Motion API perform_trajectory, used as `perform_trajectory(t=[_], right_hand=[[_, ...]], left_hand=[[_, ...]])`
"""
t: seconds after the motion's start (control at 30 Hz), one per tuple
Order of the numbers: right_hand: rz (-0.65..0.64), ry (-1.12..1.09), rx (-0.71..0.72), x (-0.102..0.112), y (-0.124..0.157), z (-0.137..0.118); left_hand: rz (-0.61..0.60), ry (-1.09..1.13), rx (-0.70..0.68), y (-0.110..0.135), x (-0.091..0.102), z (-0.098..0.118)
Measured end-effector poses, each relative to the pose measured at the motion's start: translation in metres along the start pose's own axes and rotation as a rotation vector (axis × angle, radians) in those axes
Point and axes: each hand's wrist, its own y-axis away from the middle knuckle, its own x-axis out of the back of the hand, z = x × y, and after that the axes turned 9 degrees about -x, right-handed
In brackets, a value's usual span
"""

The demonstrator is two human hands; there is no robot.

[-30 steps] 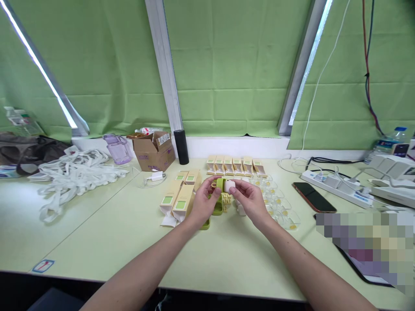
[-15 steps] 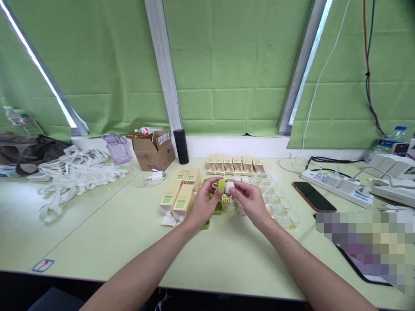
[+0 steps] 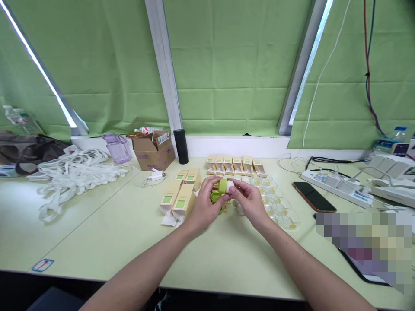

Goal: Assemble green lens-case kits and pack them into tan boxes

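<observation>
Holding a small green piece [image 3: 221, 187] above the counter [image 3: 136, 233], the left hand [image 3: 205, 206] grasps it; the right hand [image 3: 249, 202] pinches a white cap [image 3: 229, 186] against it.

Your left hand [image 3: 204, 207] and right hand [image 3: 249, 203] are both bare: you wear no gloves, and no rings show on the fingers in view. Your wrists carry no watch, band or bracelet. Your forearms are uncovered along their whole visible length, from the wrists down to the bottom edge of the frame, with no sleeve or cuff. Your fingernails are too small and blurred to tell anything about.
</observation>
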Motion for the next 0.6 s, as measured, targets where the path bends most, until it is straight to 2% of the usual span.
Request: perform_trajectory(t=[0.4,0.6], right_hand=[[0.045,0.045,0.040,-0.007,0.001,0.006],[0.061,0.053,0.049,-0.011,0.001,0.008]], left_hand=[[-0.008,-0.168,-0.125,0.006,-0.002,-0.001],[-0.059,-0.201,-0.164,0.008,-0.002,-0.001]])
